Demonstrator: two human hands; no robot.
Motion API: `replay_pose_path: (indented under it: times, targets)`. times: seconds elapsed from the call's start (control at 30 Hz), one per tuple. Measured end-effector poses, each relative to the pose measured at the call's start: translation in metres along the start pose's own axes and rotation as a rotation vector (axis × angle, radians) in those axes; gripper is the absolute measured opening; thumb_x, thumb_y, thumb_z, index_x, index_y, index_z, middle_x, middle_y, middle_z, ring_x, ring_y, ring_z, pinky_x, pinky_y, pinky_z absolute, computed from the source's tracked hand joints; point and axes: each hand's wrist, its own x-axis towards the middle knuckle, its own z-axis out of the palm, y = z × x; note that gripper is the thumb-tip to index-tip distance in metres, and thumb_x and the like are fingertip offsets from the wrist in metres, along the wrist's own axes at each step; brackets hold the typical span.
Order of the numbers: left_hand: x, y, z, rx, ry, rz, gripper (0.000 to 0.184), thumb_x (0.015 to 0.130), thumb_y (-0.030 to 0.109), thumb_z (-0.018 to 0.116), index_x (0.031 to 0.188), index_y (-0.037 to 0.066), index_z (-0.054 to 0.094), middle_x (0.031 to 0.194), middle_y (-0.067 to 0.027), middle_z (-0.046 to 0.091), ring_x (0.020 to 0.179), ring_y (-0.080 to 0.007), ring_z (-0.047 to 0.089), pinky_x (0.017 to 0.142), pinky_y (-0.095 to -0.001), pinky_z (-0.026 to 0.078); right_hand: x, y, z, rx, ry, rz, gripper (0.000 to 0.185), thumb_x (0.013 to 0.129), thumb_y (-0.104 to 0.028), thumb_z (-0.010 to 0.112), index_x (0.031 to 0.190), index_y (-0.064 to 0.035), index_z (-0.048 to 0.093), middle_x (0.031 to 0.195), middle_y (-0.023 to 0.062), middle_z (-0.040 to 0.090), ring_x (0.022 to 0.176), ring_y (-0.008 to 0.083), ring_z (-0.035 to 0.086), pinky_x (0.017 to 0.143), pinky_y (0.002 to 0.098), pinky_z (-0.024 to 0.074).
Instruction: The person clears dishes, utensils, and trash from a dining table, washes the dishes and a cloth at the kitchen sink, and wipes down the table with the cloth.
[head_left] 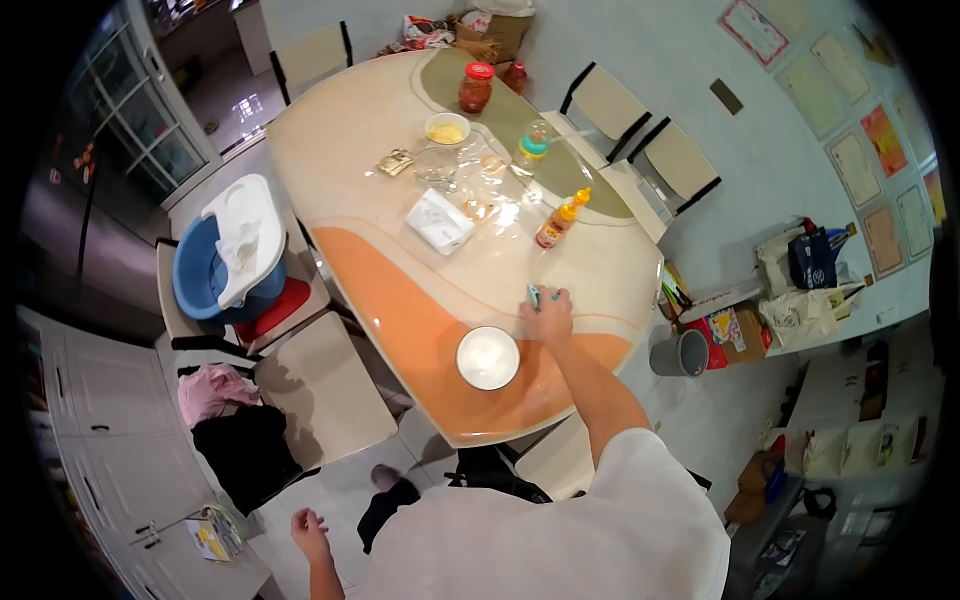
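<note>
My right hand (547, 317) is over the table (360, 270), its fingers closed around a small teal and white object (533, 296) too small to identify. A white bowl (488, 358) with white contents sits just left of that hand, not touching it. My left hand (311, 533) hangs low beside my body, away from the table, with its fingers loosely curled; whether they hold anything cannot be made out. Beyond the right hand stand yellow-capped sauce bottles (562, 220), and a white tissue pack (440, 222) lies near the table's middle.
Farther back are a red-lidded jar (476, 88), a bowl of yellow food (447, 129) and a teal-ringed bottle (532, 148). Chairs (325, 390) surround the table. A blue and white child seat (205, 270) is at the left, a grey bin (680, 354) at the right.
</note>
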Motion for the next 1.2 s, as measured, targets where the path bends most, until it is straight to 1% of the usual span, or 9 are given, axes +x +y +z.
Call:
replay_pose_path:
  times: [0.27, 0.33, 0.37, 0.43, 0.53, 0.63, 0.83, 1.07, 1.2]
  targets:
    - [0.038, -0.163, -0.196, 0.010, 0.145, -0.255, 0.021, 0.096, 0.022, 0.058, 0.108, 0.006, 0.057, 0.091, -0.0047, 0.060, 0.072, -0.0167, 0.062, 0.052, -0.0271, 0.046, -0.027, 0.029, 0.034, 0.068, 0.020, 0.104, 0.035, 0.083, -0.024, 0.074, 0.108, -0.0029, 0.062, 0.089, 0.0180, 0.063, 0.077, 0.0351, 0.065, 0.072, 0.0437, 0.0554]
    - [0.045, -0.165, -0.238, 0.009, 0.132, -0.295, 0.021, 0.096, 0.022, 0.057, 0.109, 0.006, 0.056, 0.093, -0.0049, 0.060, 0.074, -0.0168, 0.061, 0.054, -0.0275, 0.046, -0.048, 0.026, 0.023, 0.813, 0.120, 0.555, 0.030, 0.089, -0.020, 0.070, 0.108, 0.0011, 0.060, 0.083, 0.0114, 0.064, 0.073, 0.0228, 0.064, 0.065, 0.0348, 0.0549]
    - [0.048, -0.156, -0.247, -0.025, 0.109, -0.296, 0.023, 0.096, 0.023, 0.057, 0.112, 0.007, 0.056, 0.095, -0.0053, 0.059, 0.076, -0.0168, 0.061, 0.056, -0.0282, 0.046, -0.070, 0.021, 0.011, 0.806, 0.128, 0.576, 0.030, 0.089, -0.020, 0.070, 0.108, 0.0011, 0.060, 0.083, 0.0114, 0.064, 0.073, 0.0228, 0.064, 0.065, 0.0348, 0.0549]
    - [0.051, -0.110, -0.238, -0.125, -0.004, -0.268, 0.029, 0.097, 0.028, 0.059, 0.117, 0.007, 0.056, 0.100, -0.0063, 0.060, 0.082, -0.0182, 0.062, 0.062, -0.0301, 0.048, -0.101, -0.010, -0.041, 1.651, 0.003, 0.548, 0.022, 0.094, -0.015, 0.065, 0.109, 0.0004, 0.060, 0.089, 0.0085, 0.065, 0.073, 0.0143, 0.062, 0.064, 0.0278, 0.0539]
    - [0.046, -0.027, -0.179, -0.256, -0.212, -0.180, 0.031, 0.095, 0.022, 0.062, 0.120, 0.006, 0.056, 0.101, -0.0074, 0.063, 0.088, -0.0197, 0.066, 0.065, -0.0299, 0.052, -0.168, -0.087, -0.094, 1.867, -0.301, 0.503, 0.019, 0.095, -0.010, 0.063, 0.110, 0.0005, 0.060, 0.088, 0.0085, 0.065, 0.072, 0.0156, 0.062, 0.065, 0.0285, 0.0544]
    - [0.031, 0.054, -0.106, -0.335, -0.452, -0.102, 0.027, 0.098, 0.022, 0.061, 0.116, 0.002, 0.058, 0.104, -0.0099, 0.064, 0.090, -0.0201, 0.066, 0.069, -0.0301, 0.054, -0.204, -0.134, -0.106, 1.747, -0.282, 0.440, 0.021, 0.093, -0.011, 0.065, 0.109, 0.0017, 0.059, 0.089, 0.0083, 0.065, 0.072, 0.0155, 0.062, 0.067, 0.0287, 0.0545]
    - [0.011, 0.109, -0.045, -0.314, -0.665, 0.019, 0.019, 0.099, 0.018, 0.061, 0.109, 0.002, 0.062, 0.100, -0.0093, 0.066, 0.087, -0.0182, 0.067, 0.067, -0.0291, 0.055, -0.140, -0.021, -0.017, 1.034, 0.067, 0.474, 0.026, 0.086, -0.012, 0.074, 0.106, 0.0015, 0.064, 0.088, 0.0074, 0.066, 0.072, 0.0155, 0.064, 0.066, 0.0285, 0.0542]
    - [0.017, 0.097, -0.058, -0.181, -0.499, -0.046, 0.018, 0.099, 0.020, 0.061, 0.106, 0.004, 0.062, 0.098, -0.0072, 0.066, 0.084, -0.0160, 0.067, 0.064, -0.0266, 0.055, -0.129, 0.038, 0.038, 0.413, 0.222, 0.031, 0.046, 0.084, -0.015, 0.077, 0.124, 0.0043, 0.061, 0.088, 0.0102, 0.069, 0.073, 0.0172, 0.068, 0.063, 0.0272, 0.0536]
    - [0.021, 0.086, -0.101, -0.200, -0.403, -0.071, 0.021, 0.098, 0.024, 0.063, 0.109, 0.005, 0.061, 0.097, -0.0068, 0.065, 0.083, -0.0162, 0.067, 0.064, -0.0263, 0.054, -0.162, 0.001, 0.014, 0.489, 0.299, 0.208, 0.041, 0.086, -0.020, 0.076, 0.118, 0.0036, 0.063, 0.087, 0.0121, 0.069, 0.074, 0.0180, 0.069, 0.061, 0.0283, 0.0538]
